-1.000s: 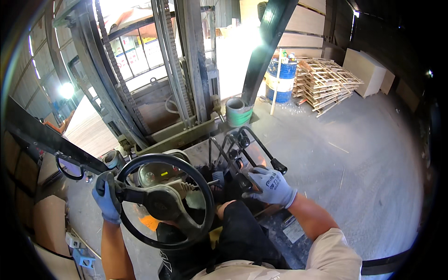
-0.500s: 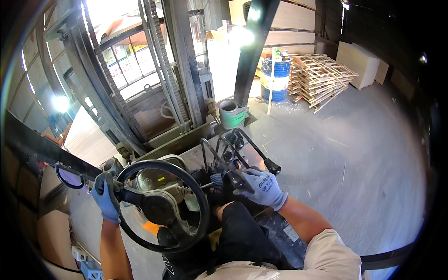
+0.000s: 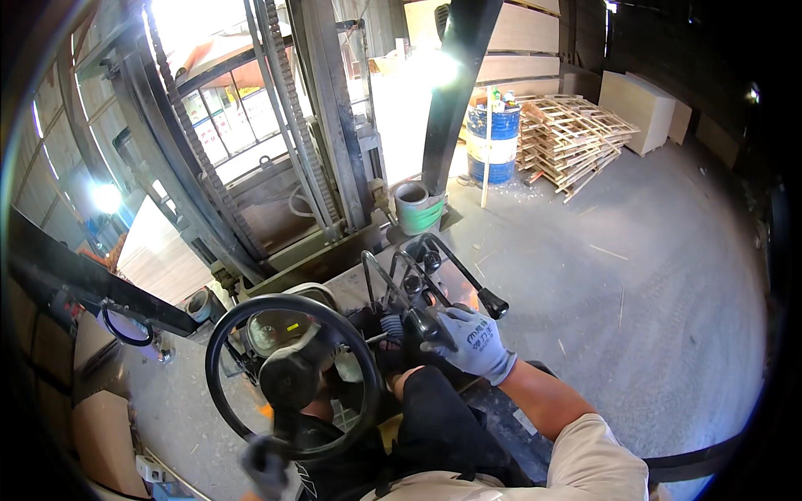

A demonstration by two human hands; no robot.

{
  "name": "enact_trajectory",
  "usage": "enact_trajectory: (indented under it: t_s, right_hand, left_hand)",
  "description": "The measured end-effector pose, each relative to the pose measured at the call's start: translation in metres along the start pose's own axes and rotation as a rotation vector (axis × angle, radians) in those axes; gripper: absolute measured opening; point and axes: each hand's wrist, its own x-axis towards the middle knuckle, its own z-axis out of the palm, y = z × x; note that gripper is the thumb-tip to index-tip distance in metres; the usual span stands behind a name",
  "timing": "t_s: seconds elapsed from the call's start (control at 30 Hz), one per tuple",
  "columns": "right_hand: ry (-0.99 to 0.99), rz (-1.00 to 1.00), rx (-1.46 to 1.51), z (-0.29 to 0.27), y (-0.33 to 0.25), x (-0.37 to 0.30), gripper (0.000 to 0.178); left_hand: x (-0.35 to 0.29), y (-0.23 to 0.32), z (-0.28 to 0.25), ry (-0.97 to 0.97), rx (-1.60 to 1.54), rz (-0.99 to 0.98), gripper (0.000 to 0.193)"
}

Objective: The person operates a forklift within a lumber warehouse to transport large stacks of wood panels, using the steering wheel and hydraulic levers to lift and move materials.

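Note:
My left hand (image 3: 266,469), in a grey glove and smeared by motion, is at the lower left rim of a black steering wheel (image 3: 368,367); its fingers cannot be made out. My right hand (image 3: 474,341), in a pale blue-grey glove with dark print, is closed around the black grip of a bent control lever (image 3: 430,326). Beside it, to the right, stands another lever with a black knob (image 3: 493,303). My legs, in dark shorts, are below the wheel, and a round instrument housing (image 3: 280,330) shows through it.
Ahead rises a forklift mast (image 3: 326,108) with chains. A grey cylinder with green tape (image 3: 418,209) stands at its foot. Further right are a blue and white drum (image 3: 493,146), stacked wooden lattice frames (image 3: 572,138) and a pale board stack (image 3: 635,113). A round mirror (image 3: 125,324) is at left.
My left hand has swept from the wheel's left side down to its lower left, and the wheel has turned counter-clockwise. My right hand stays on the lever. The view has shifted slightly.

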Motion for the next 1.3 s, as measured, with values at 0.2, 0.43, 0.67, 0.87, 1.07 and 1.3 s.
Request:
enact_trajectory:
  t_s: [0.2, 0.43, 0.67, 0.87, 1.07, 1.3]
  right_hand:
    - [-0.033, 0.064, -0.006, -0.013, -0.006, 0.008, 0.054]
    - [0.134, -0.010, 0.022, -0.016, -0.005, 0.006, 0.055]
    - [0.125, 0.060, 0.079, -0.008, -0.009, 0.026, 0.057]
    - [-0.044, 0.146, 0.052, -0.003, 0.003, 0.038, 0.058]
    - [0.173, 0.034, 0.024, 0.068, -0.013, 0.130, 0.056]
    - [0.201, 0.012, 0.019, 0.085, -0.019, 0.149, 0.053]
  left_hand:
    - [0.070, 0.069, 0.136, -0.638, 0.128, 0.263, 0.016]
    - [0.217, 0.058, 0.145, -0.097, -0.119, 0.105, 0.014]
    - [0.231, 0.003, -0.023, 0.165, -0.129, 0.062, 0.023]
    - [0.196, -0.036, -0.023, 0.258, -0.109, -0.071, 0.019]
    - [0.255, -0.086, -0.053, 0.314, -0.103, -0.075, 0.021]
    - [0.251, -0.099, -0.069, 0.303, -0.090, -0.081, 0.021]
